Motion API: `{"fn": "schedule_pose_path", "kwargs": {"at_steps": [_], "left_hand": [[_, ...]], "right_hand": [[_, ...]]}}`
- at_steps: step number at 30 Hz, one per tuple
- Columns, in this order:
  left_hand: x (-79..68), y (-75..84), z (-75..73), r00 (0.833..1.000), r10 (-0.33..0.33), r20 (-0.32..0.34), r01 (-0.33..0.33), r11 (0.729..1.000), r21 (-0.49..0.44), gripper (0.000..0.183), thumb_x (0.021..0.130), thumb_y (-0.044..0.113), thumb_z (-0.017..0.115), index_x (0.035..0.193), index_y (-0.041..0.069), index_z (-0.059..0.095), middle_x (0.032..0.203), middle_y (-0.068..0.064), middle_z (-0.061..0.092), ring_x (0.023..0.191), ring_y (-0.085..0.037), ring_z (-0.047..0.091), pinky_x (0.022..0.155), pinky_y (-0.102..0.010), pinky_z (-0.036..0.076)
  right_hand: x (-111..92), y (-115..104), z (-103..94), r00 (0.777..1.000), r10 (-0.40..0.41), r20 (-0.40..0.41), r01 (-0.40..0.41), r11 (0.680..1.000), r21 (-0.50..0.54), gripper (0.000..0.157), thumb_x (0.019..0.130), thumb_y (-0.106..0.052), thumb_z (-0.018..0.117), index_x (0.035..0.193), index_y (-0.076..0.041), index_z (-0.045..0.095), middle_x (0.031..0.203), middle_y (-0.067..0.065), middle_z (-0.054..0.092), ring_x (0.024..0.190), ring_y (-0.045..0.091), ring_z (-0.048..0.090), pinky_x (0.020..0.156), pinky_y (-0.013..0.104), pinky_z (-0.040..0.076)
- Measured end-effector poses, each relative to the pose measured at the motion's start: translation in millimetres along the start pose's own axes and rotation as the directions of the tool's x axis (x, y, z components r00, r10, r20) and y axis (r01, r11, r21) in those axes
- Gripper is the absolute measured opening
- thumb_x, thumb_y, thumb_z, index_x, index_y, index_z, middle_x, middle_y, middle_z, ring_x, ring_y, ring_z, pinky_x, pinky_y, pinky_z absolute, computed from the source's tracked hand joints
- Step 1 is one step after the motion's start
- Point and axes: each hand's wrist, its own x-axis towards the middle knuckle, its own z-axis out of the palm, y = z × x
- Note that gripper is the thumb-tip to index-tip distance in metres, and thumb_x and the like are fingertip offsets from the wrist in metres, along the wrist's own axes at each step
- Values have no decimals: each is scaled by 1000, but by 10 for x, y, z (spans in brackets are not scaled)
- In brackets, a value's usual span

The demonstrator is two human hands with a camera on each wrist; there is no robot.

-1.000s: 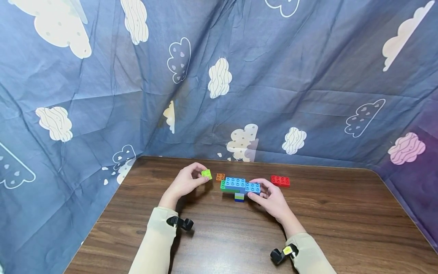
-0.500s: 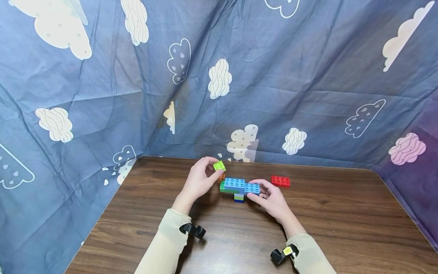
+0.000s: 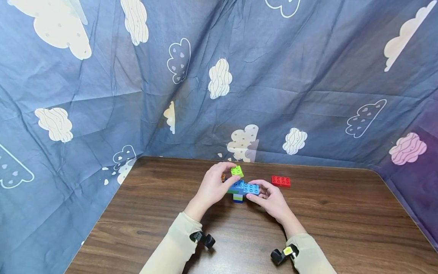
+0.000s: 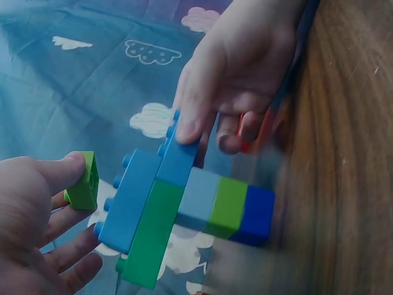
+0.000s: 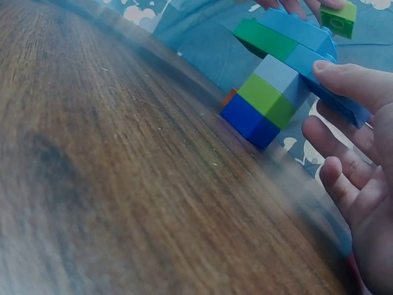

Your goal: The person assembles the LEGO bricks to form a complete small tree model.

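Note:
My left hand pinches a small lime green toy brick between thumb and finger, just above the stacked bricks. In the left wrist view a gap shows between this lime brick and the studs of the top blue brick. Below that are a green brick and another blue brick side by side, on a column of light blue, lime and dark blue bricks. My right hand grips the right end of the lower blue brick, thumb on its near side.
A red brick lies on the wooden table to the right of my right hand. An orange brick sits behind the stack, partly hidden by my left hand. A patterned blue cloth hangs along the table's back edge.
My left hand has carried the lime brick rightward, from left of the orange brick to over the stack. The right hand keeps its grip, almost still.

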Motion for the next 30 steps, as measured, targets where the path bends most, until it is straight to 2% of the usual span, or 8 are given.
{"fn": "schedule_pose_path", "kwargs": {"at_steps": [4, 10, 15, 19, 25, 30], "left_hand": [[-12, 39, 39, 1000, 15, 22, -15, 1000, 10, 36, 103, 25, 79, 136, 11, 71, 122, -4, 74, 110, -26, 68, 95, -42, 56], [-25, 69, 94, 997, 55, 62, -55, 998, -1, 37, 104, 25, 78, 137, 11, 70, 127, -5, 75, 116, -26, 70, 106, -50, 52], [-39, 95, 139, 992, 86, 93, -87, 996, 4, 35, 105, 28, 77, 136, 12, 71, 128, -3, 75, 117, -25, 70, 110, -54, 48], [-43, 88, 183, 987, 106, 121, -110, 993, 28, 35, 106, 31, 76, 136, 14, 72, 128, 0, 75, 117, -21, 68, 109, -51, 49], [-48, 49, 225, 979, 98, 180, -105, 994, 32, 34, 107, 29, 74, 137, 14, 71, 133, -2, 73, 122, -24, 68, 105, -42, 53], [-42, 35, 233, 976, 99, 192, -109, 993, 45, 32, 106, 28, 76, 134, 14, 73, 130, -1, 74, 116, -19, 67, 101, -37, 54]], "right_hand": [[11, 1, 5, 1000, -7, 14, 7, 1000, 15, 41, 96, -12, 86, 134, -6, 70, 112, 16, 73, 89, 14, 67, 77, 23, 58], [10, 16, 6, 999, 1, 34, -3, 999, 44, 42, 97, -9, 85, 135, -2, 68, 112, 17, 72, 89, 14, 71, 76, 24, 60], [14, 43, 4, 999, 25, 45, -28, 998, 63, 44, 98, -12, 84, 137, -2, 68, 115, 17, 72, 93, 16, 73, 80, 26, 61], [12, 49, 2, 999, 19, 45, -21, 998, 63, 43, 98, -12, 85, 137, -3, 68, 117, 18, 72, 93, 18, 72, 81, 25, 61], [16, 44, 14, 999, -3, 43, 1, 998, 62, 42, 96, -8, 85, 135, -3, 68, 118, 17, 73, 95, 16, 73, 84, 25, 61], [12, 45, 12, 999, -9, 38, 6, 998, 64, 43, 95, -5, 85, 134, -2, 69, 116, 15, 73, 92, 15, 72, 82, 24, 60]]}}
